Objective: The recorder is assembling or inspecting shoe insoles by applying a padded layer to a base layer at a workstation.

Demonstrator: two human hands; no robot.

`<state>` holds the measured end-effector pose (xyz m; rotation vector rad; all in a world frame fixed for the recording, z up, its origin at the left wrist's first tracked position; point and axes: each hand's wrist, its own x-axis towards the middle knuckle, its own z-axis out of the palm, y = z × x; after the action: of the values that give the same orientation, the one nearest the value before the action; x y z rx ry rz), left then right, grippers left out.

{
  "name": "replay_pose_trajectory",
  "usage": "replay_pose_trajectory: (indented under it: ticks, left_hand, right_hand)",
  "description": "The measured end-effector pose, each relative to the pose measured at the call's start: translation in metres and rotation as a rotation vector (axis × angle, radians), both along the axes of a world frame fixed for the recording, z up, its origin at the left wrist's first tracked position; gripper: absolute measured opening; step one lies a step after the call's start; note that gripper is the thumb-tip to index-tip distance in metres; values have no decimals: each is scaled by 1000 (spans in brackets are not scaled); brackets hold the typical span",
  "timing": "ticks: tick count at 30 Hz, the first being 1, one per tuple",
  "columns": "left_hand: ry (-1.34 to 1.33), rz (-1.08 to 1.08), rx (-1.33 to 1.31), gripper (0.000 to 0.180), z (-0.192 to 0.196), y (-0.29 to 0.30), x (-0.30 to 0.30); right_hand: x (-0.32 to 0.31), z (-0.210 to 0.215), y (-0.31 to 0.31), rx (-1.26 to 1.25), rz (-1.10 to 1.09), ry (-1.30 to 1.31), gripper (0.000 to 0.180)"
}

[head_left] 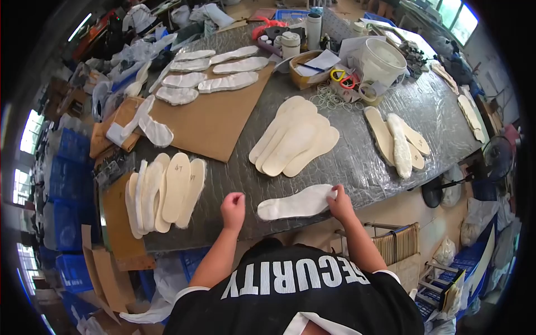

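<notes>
We see first the wide grey counter (363,162), our landmark, wrapped in a shiny film that probably keeps its top clean. On its far left lies a brown cardboard sheet (212,120), carrying a row of fuzzy white insoles (223,84), seemingly set apart to rest flat. Near the counter's middle a fan of tan insoles (293,139) overlaps, stacked so each can be lifted in turn; another overlapped batch (167,192) sits at its near left edge. A white bucket (382,61) stands at the far side. At the near edge lies one white fleece insole (296,202), crosswise. Our right hand (340,204) pinches its right end, grip closed on the edge, likely steadying it. Our left hand (233,207) hovers just left of it, fingers curled in on nothing.
</notes>
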<state>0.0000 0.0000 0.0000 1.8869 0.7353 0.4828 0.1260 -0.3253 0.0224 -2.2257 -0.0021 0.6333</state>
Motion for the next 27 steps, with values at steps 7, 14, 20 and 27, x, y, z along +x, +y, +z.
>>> replay_pose_trajectory:
  ticks: [7, 14, 20, 27]
  left_hand:
    - [220, 10, -431, 20, 42, -25, 108]
    - [201, -29, -652, 19, 27, -13, 121]
    - [132, -44, -743, 15, 17, -5, 123]
    - [126, 66, -789, 10, 13, 2, 122]
  right_hand:
    - [7, 45, 14, -568, 172, -288, 34]
    - [8, 53, 70, -152, 243, -907, 47]
    - [57, 31, 173, -333, 689, -852, 24]
    - [140, 105, 63, 421, -348, -768, 11]
